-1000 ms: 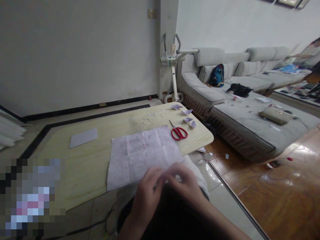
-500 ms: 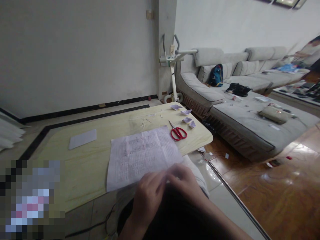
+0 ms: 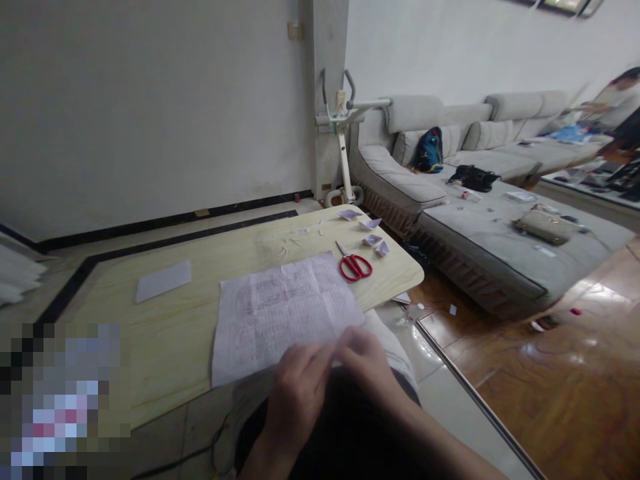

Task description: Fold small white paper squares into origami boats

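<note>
My left hand [image 3: 299, 387] and my right hand [image 3: 364, 360] meet in front of my lap, just off the table's near edge. Both are closed, fingertips pressed together; whatever is between them is hidden. Right beyond them lies a creased, printed sheet of paper [image 3: 285, 307], its near edge reaching my fingers. Red-handled scissors [image 3: 355, 267] rest past its far right corner, blades slightly apart. Several small folded paper boats [image 3: 371, 241] stand along the table's right end. Thin paper scraps [image 3: 290, 245] are scattered behind the sheet.
The pale wooden table [image 3: 170, 347] carries a white paper rectangle [image 3: 163, 281] on its left. A grey sofa [image 3: 480, 247] with bags stands to the right. Behind the table is a white exercise machine [image 3: 343, 153]. A person [image 3: 613, 107] is at the far right.
My hands stay together, with slight finger movement; the left fingers now lie flatter toward the right hand. The view has shifted a little to the right. Things on the table are unmoved.
</note>
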### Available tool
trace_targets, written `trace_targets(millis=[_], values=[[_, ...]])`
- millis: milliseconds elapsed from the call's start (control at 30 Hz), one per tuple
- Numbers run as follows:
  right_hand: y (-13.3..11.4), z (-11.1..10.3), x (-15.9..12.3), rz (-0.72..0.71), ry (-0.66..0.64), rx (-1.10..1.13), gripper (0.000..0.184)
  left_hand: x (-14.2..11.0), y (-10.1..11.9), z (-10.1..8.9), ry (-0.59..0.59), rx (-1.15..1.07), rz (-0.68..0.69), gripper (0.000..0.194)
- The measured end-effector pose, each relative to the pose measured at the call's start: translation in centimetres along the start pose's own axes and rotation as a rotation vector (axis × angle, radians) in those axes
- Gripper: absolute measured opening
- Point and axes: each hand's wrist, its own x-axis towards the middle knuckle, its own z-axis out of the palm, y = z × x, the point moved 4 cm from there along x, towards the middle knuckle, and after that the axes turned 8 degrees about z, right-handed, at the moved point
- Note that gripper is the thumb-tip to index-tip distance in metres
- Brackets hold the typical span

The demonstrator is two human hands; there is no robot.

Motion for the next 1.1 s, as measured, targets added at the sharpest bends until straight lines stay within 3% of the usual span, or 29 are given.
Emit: trace_targets(millis=[167,333,400,567,800,1100], values=[[-0.5,0.2,0.1,0.002,-0.021,0.079,0.013,-0.1,-0.5,0.1,0.023,-0.061,-0.032,0.025],[-1.7,0.1,-0.3,-0.029,-0.146,0.089,0.011,-0.7,-1.6,-0.1,0.063,-0.242,-0.385,0.018],[-1.8,0.0,-0.5,-0.027,-0.170,0.064,0.013,-0.7,-1.7,-0.1,0.073,-0.308,-0.464,0.017],[-1.7,-0.1,-0.5,-0.044,-0.182,0.017,0.015,-0.4,-1.5,-0.2,0.028,-0.444,-0.499,0.020],[-1.4,-0.1,-0.3,-0.054,-0.196,0.039,0.017,0.1,-1.0,-0.8,-0.103,-0.468,-0.542,0.026],[-1.3,-0.2,-0.5,-0.081,-0.073,0.175,0.021,0.6,-0.4,-0.7,-0.144,-0.666,-0.716,0.021]])
